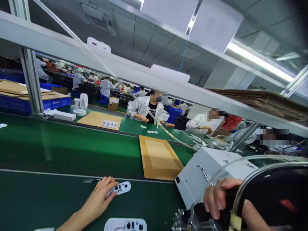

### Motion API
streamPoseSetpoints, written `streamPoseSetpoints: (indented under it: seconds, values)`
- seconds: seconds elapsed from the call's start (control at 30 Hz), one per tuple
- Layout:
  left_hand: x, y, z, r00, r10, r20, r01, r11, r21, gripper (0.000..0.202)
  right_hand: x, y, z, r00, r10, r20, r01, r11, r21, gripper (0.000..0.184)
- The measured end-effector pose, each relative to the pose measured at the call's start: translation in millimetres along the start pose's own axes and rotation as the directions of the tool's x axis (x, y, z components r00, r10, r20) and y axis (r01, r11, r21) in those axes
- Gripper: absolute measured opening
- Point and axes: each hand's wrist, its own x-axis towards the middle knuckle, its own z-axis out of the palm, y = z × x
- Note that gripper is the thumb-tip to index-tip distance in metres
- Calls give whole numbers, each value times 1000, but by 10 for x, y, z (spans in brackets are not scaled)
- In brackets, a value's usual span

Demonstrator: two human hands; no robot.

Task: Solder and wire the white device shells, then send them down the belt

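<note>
My left hand is closed on one end of a small white oval panel with black parts set in it, low over the green bench. Nearer to me lies a second white oval panel, partly cut off by the bottom edge. At the lower right, the fingers of my right hand are wrapped round a black handheld tool with a metal head. A clear hose curves over that hand. Just beyond my left hand lies a small thin tool, whose kind I cannot make out.
A white box-shaped machine stands beside my right hand. Flat cardboard lies across the green belt. A sloping shelf beam crosses above. Opposite sit co-workers; a white fan stands at the far left.
</note>
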Motion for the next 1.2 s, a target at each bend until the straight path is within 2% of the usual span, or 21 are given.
streamPoseSetpoints:
  seconds: [0.13, 0.4, 0.57, 0.73, 0.9, 0.93, 1.03, 1.07, 1.1, 1.2]
  values:
    - [14, 67, -79, 999, -6, 46, 4, 999, 44, 31, -37, -10, 114, 995, 34, -98, -37, 999, -23, 21]
    - [-8, 144, -60, 995, -37, 98, 32, 998, 60, 36, -35, 31, 182, 996, 7, -90, -7, 1000, 6, 23]
    - [-81, 320, -1, 986, 20, 164, -20, 1000, 0, 29, -24, 17, 207, 997, -4, -75, 2, 1000, -16, 20]
    - [-253, 567, -17, 983, 97, 156, -95, 995, -21, 22, -20, -9, 272, 998, -13, -57, 11, 1000, -24, 18]
    - [-418, 700, 18, 955, 192, 228, -187, 981, -44, 18, 11, 25, 304, 998, -13, -58, 11, 999, -31, 21]
    - [-419, 682, 33, 960, 180, 215, -175, 984, -44, 20, 23, 38, 284, 999, -13, -32, 12, 1000, -26, 20]
    - [-349, 574, 71, 989, 90, 119, -88, 996, -24, 30, 57, 81, 187, 984, -19, 177, 20, 1000, -6, 17]
    - [-314, 540, 81, 991, 66, 117, -63, 998, -31, 31, 62, 93, 157, 974, -6, 226, 6, 1000, -1, 17]
    - [-281, 517, 93, 989, 53, 137, -47, 998, -46, 30, 63, 104, 132, 968, 15, 252, -17, 1000, 3, 17]
    - [-221, 520, 139, 971, 86, 224, -68, 994, -86, 28, 50, 123, 107, 976, 70, 206, -75, 997, 16, 19]
